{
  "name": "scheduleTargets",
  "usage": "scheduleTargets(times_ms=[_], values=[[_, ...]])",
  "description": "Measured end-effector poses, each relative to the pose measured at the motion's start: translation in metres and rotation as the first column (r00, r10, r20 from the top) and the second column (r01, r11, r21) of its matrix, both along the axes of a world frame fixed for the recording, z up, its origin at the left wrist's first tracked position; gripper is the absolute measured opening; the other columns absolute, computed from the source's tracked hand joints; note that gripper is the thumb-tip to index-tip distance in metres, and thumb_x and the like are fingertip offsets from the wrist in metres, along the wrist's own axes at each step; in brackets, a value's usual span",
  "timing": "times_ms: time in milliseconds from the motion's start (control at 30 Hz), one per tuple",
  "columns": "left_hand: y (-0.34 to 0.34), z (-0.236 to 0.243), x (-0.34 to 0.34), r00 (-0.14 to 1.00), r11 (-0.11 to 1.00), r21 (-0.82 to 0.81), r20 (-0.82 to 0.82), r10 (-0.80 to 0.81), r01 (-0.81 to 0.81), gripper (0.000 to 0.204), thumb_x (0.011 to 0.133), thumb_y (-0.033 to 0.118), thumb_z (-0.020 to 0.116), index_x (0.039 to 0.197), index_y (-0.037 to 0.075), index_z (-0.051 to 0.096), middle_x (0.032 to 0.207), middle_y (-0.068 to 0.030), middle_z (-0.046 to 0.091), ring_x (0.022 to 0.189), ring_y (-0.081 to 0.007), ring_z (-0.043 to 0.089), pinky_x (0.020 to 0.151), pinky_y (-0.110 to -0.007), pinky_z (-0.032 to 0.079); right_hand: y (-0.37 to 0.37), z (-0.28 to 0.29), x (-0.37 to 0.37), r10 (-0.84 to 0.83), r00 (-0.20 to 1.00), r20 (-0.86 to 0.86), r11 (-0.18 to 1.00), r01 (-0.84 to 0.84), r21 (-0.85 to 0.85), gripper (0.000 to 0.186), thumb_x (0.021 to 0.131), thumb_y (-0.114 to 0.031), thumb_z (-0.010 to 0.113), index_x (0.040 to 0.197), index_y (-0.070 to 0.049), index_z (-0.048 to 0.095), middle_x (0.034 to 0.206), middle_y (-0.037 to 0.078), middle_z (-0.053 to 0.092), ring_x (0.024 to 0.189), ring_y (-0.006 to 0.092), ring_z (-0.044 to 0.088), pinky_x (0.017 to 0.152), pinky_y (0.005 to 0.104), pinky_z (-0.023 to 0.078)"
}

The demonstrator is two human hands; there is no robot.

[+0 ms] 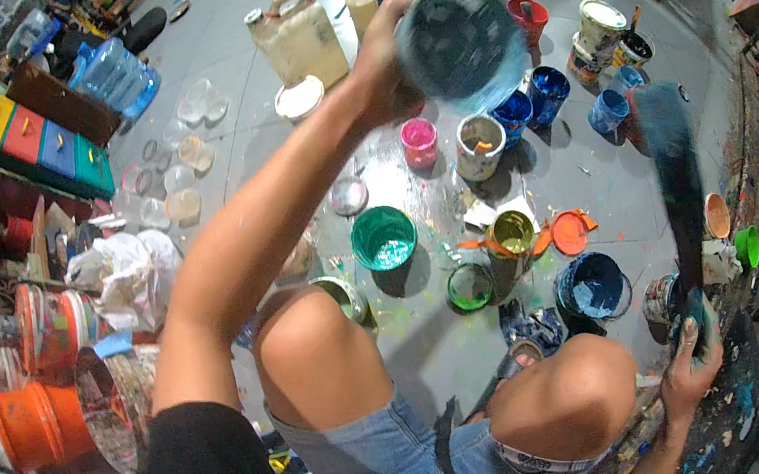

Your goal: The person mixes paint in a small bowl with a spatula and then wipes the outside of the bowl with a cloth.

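My left arm reaches up and forward, and my left hand [385, 63] grips the side of a round paint container [464, 44]. Its wide circular end, dark blue-green and smeared by motion, faces me. At the lower right my right hand [693, 373] is closed around the lower end of a long flat paint stick [680, 184]. That stick points upward, dark along its length and bluish near the top. Close to the right hand stands a paint-stained can [662, 301]. A tub of blue paint [593, 287] sits on the floor near my right knee.
On the tiled floor stand a green paint tub [384, 238], a pink cup [420, 142], a whitish pot [481, 146] and a large jerrycan [297, 40]. Clear plastic cups [178, 178] cluster at the left beside orange buckets [32, 425]. A paint-splattered ledge [739, 377] runs along the right.
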State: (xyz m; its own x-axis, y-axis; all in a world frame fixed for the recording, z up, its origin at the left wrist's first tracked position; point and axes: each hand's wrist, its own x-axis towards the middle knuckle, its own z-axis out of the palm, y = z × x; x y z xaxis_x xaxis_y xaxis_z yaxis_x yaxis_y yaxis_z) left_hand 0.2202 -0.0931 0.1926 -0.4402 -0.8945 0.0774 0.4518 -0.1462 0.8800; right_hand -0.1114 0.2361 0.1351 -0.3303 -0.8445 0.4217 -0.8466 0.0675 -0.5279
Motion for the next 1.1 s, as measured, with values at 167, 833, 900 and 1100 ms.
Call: scheduleTargets(times_ms=[167, 833, 900, 1100], values=[[0.019, -0.056, 0.053, 0.992, 0.972, 0.216, -0.099, -0.072, 0.092, 0.056, 0.101, 0.045, 0.026, 0.13, 0.006, 0.054, 0.123, -0.0167, 0.063, 0.107, -0.0283, 0.065, 0.098, -0.044, 0.052, -0.056, 0.073, 0.042, 0.455, 0.87, -0.191, 0.887, -0.462, 0.005, 0.039, 0.087, -0.002, 0.064, 0.125, 0.0, 0.059, 0.091, 0.018, 0.068, 0.078, 0.0278, 0.067, 0.066, 0.0339, 0.052], [0.044, -0.048, 0.064, 0.975, 0.994, 0.059, 0.207, 0.083, -0.097, 0.05, 0.097, 0.042, 0.037, 0.121, 0.003, 0.057, 0.112, -0.012, 0.066, 0.1, -0.0211, 0.067, 0.088, -0.036, 0.057, -0.126, 0.091, 0.124, 0.575, 0.702, -0.419, 0.816, -0.452, 0.362, 0.055, 0.081, -0.006, 0.056, 0.136, -0.012, 0.052, 0.084, 0.013, 0.055, 0.076, 0.0312, 0.061, 0.059, 0.0419, 0.05], [0.048, -0.046, 0.062, 0.956, 0.997, 0.017, 0.286, 0.063, -0.07, 0.051, 0.097, 0.038, 0.036, 0.126, 0.001, 0.054, 0.116, -0.0133, 0.065, 0.103, -0.0214, 0.066, 0.093, -0.035, 0.054, -0.118, 0.092, 0.127, 0.59, 0.646, -0.485, 0.807, -0.452, 0.38, 0.056, 0.08, -0.007, 0.056, 0.136, -0.014, 0.053, 0.083, 0.011, 0.053, 0.074, 0.0284, 0.062, 0.056, 0.0397, 0.05], [0.049, -0.044, 0.053, 0.961, 0.992, -0.11, 0.262, 0.092, -0.065, 0.054, 0.095, 0.039, 0.038, 0.129, 0.0, 0.054, 0.118, -0.0149, 0.064, 0.105, -0.0228, 0.065, 0.097, -0.037, 0.05, -0.103, 0.09, 0.13, 0.542, 0.528, -0.654, 0.84, -0.345, 0.418, 0.055, 0.079, -0.01, 0.057, 0.133, -0.013, 0.055, 0.083, 0.008, 0.053, 0.07, 0.0244, 0.061, 0.053, 0.0366, 0.052]])
